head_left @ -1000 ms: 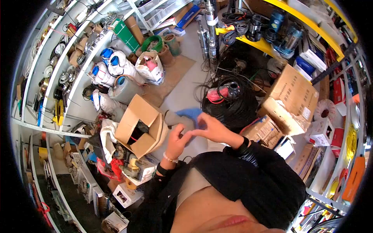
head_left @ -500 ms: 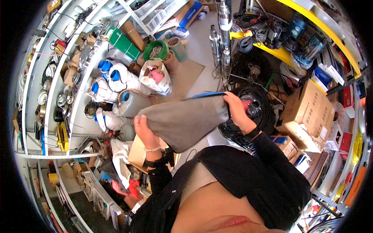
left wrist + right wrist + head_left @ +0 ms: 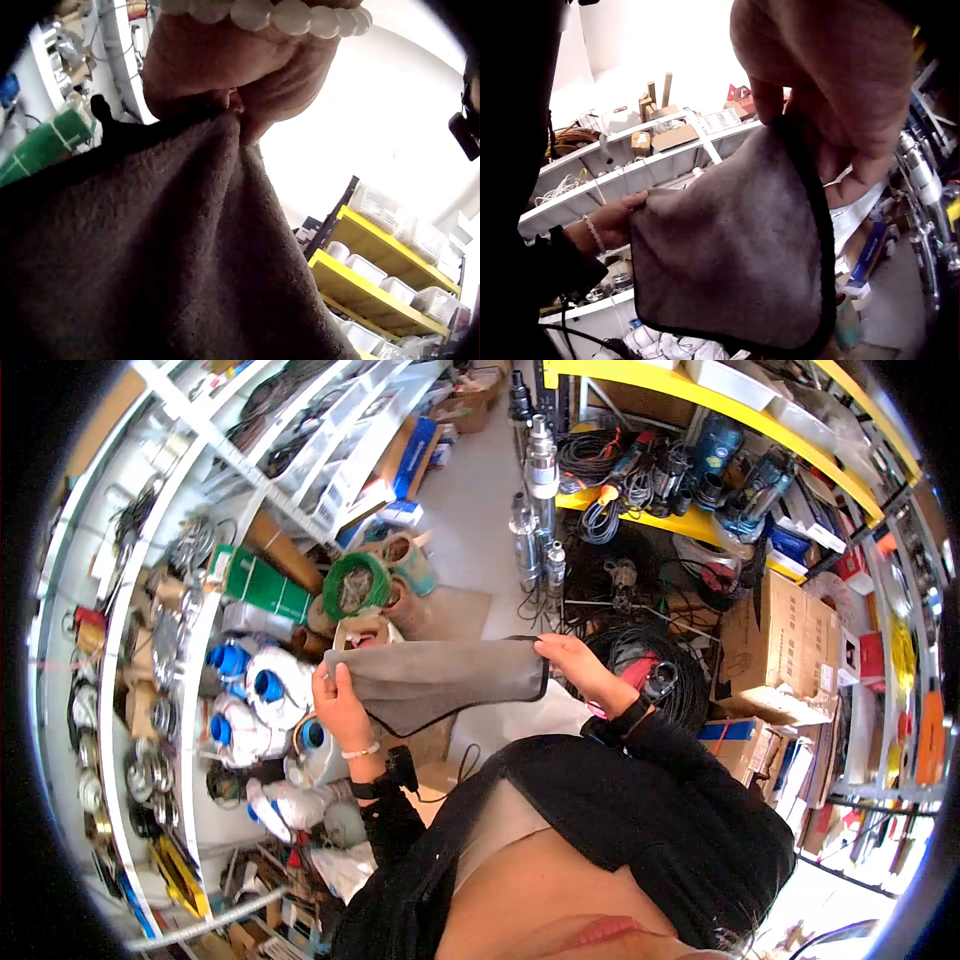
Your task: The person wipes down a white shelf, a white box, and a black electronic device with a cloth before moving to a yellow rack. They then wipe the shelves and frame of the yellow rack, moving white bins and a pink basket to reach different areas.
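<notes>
A grey cleaning cloth with a black edge is stretched between both hands in front of the chest. My left hand pinches one corner between thumb and fingers. At the other end, my right hand pinches the opposite corner. In the left wrist view the soft, fleecy cloth falls in folds from the left hand. The right wrist view has the cloth spread out from the right hand to the left hand, its lower edge hanging loose.
White shelves full of parts line the left side. Below them stand wrapped, blue-capped items and a green coil. Metal pumps stand upright ahead. A black cable coil and a cardboard box lie to the right.
The hands were close together, then spread apart with the cloth opened between them. Since half a second ago, the cloth appears narrower from top to bottom. The head view has shifted.
</notes>
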Available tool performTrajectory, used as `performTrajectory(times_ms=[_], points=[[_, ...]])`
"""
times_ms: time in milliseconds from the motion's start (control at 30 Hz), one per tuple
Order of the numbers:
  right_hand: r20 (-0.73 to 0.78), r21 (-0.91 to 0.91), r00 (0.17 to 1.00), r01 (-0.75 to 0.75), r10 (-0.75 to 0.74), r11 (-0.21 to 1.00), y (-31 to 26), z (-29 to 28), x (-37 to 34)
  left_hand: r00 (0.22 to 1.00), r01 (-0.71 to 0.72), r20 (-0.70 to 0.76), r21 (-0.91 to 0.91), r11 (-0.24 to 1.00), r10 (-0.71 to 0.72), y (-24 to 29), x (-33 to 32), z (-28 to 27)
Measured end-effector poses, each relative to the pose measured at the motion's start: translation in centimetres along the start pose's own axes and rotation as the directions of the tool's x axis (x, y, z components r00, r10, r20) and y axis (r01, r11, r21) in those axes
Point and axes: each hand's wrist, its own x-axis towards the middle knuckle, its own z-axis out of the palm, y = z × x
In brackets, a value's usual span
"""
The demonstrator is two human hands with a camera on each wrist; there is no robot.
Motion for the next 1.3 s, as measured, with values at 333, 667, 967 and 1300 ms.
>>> performTrajectory(times_ms=[333,667,967,1300], points=[[-0.494,-0.145,0.788,0.341,-0.367,0.929,-2.7,-5.0,8.0,0.872,0.049,0.458,0.267,0.962,-0.172,-7.3,12.0,10.9],[-0.687,-0.535,0.355,0.342,-0.634,0.772,-14.8,-18.0,20.6,0.212,-0.159,0.977,0.040,0.986,-0.006,-3.3,23.5,31.4],[-0.209,-0.911,-0.034,-0.355,-0.977,0.207,-29.8,-27.6,29.6,0.604,-0.313,0.559,-0.489,0.814,0.568,3.8,30.5,51.6],[-0.338,-0.788,0.112,-0.577,-0.934,0.216,-26.9,-28.5,40.3,0.121,-0.951,0.456,-0.201,0.235,0.882,2.8,31.8,63.0]])
